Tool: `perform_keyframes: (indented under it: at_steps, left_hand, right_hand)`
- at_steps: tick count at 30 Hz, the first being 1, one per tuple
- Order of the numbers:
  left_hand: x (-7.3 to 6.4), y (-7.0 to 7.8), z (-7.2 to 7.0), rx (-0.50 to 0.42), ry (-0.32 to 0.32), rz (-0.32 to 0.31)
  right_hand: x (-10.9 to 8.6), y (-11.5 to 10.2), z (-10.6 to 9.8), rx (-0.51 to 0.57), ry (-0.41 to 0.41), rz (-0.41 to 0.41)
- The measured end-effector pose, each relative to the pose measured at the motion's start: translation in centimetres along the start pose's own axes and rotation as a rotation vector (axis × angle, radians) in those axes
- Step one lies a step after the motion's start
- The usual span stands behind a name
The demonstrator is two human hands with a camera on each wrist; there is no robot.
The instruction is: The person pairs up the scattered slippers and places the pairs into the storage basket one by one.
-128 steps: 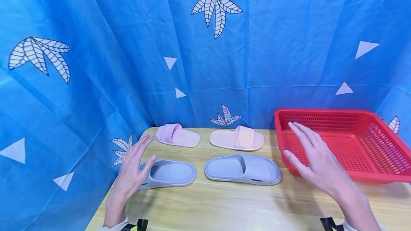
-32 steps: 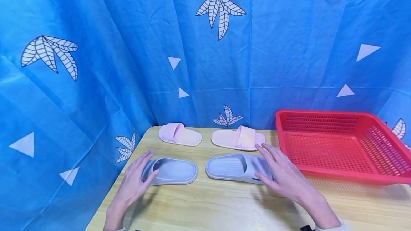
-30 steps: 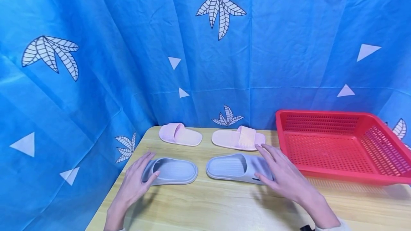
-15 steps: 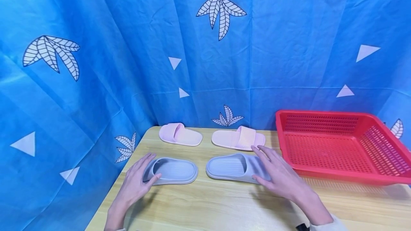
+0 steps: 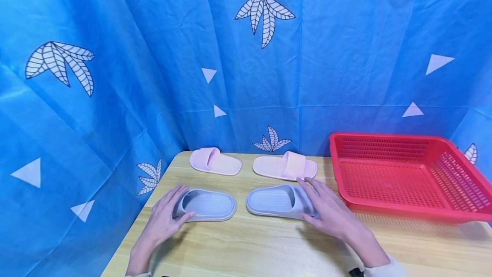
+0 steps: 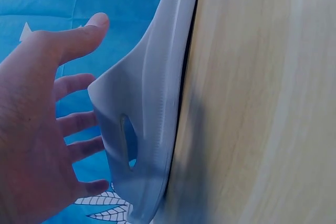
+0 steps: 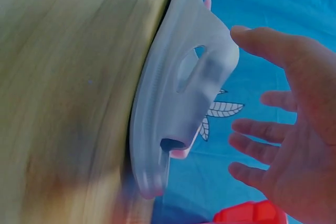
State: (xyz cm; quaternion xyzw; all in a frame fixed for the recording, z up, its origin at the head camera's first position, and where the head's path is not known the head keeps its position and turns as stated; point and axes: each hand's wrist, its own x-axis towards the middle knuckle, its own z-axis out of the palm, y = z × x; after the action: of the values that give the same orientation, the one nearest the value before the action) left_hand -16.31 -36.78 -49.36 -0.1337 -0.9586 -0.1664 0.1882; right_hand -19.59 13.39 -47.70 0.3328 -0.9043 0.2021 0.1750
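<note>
Grey and lying heel toward heel, the left slipper (image 5: 211, 205) and right slipper (image 5: 270, 199) sit between the left hand (image 5: 163, 219) and the right hand (image 5: 332, 210), each toe partly covered by the nearer one. Four seconds ago the right hand hung beside the red basket (image 5: 392, 185); it has since come inward over the slipper's toe, and the left has lowered. Both hands are spread, fingers loosely bent, and neither has hold of anything; whether the right thumb touches its strap cannot be told.

Pale wood-grain table (image 5: 246, 247) runs beneath them. Beyond the hands lie two pink slippers (image 5: 269, 166), before a blue curtain (image 5: 346, 63) printed with leaves and triangles; the basket is right of the right hand.

Only the wrist views show the slots in the grey straps' sides and the left thumb clear of its strap.
</note>
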Motion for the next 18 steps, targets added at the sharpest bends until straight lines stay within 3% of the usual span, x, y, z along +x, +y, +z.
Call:
perform_keyframes:
  at_steps: [5,11,18]
  left_hand:
    - [0.0,-0.1,0.2,0.011,-0.002,0.002]
    - [-0.1,-0.3,0.3,0.015,-0.055,-0.043]
    - [-0.2,-0.6,0.5,0.013,-0.061,-0.071]
  right_hand:
    - [0.0,0.1,0.5,0.001,-0.008,0.011]
    - [0.1,0.2,0.9,0.022,-0.050,0.055]
    - [0.2,0.5,1.4,0.017,-0.068,0.053]
